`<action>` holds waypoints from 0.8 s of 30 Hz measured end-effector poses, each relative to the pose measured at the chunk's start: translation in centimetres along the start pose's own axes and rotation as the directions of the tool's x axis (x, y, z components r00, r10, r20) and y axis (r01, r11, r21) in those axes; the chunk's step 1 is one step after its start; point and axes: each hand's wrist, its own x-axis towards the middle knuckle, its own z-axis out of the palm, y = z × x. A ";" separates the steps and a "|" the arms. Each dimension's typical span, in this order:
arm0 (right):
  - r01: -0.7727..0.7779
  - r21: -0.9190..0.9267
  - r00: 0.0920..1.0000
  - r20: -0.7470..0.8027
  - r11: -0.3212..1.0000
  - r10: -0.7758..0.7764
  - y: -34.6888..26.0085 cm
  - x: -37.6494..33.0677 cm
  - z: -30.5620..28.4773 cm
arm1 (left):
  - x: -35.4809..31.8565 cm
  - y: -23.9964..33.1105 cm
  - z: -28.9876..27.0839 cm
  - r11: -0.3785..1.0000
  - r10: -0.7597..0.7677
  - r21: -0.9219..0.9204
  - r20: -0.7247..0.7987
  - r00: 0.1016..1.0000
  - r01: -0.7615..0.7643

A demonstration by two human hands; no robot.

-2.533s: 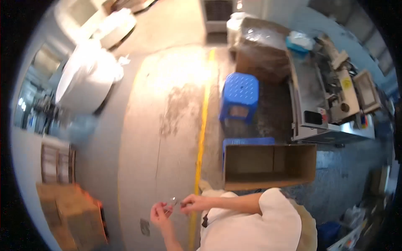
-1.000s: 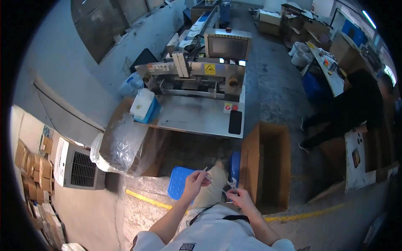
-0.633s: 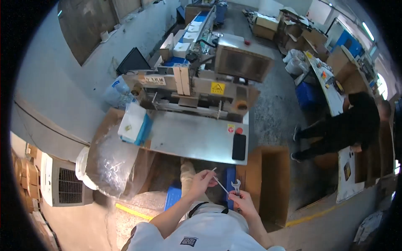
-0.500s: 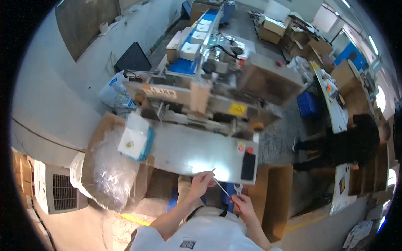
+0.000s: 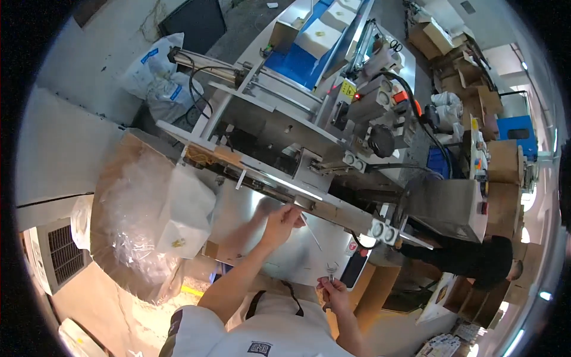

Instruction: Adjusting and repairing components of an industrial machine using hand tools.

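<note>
1. While the left hand reaches to the machine's front crossbar, its grip is pressed together at the fingertips, pinching the upper end of a thin, pale rod; whether those fingertips touch the crossbar cannot be told.
2. The rod slants down to the right from that pinch, above the worktop, its lower tip pointing toward the right hand.
3. The right hand's grip is curled around the handle of an open-ended wrench, whose forked head stands up above the fingers, near the worktop's front edge and just beside a black phone.
4. A yellow warning label sits on the machine behind, its print too small to read; white plastic sacks by the wall carry blue printed patches, and a dark square print marks the white shirt.
5. The worktop is smooth, reflective metal; the wrench is shiny, the rod straight and slender.
6. At left, a brown cardboard box holds crinkled clear plastic film, with a white, soft-cornered package against it.
7. Beyond the machine, a flat blue conveyor belt carries white, block-shaped packs.
</note>
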 end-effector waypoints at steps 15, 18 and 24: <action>-0.159 -0.011 0.982 0.101 0.987 0.159 -4.8 7.0 -3.5 | 8.6 3.8 3.1 0.968 -0.176 -0.136 0.224 0.959 0.209; -0.207 0.103 0.963 0.196 0.973 0.184 -5.0 8.6 -4.0 | 8.8 4.2 3.7 0.936 -0.247 -0.186 0.254 0.935 0.298; -0.194 0.342 0.980 0.111 0.920 0.165 -9.1 11.8 -1.0 | 8.6 4.0 4.6 0.948 -0.232 -0.177 0.181 0.956 0.264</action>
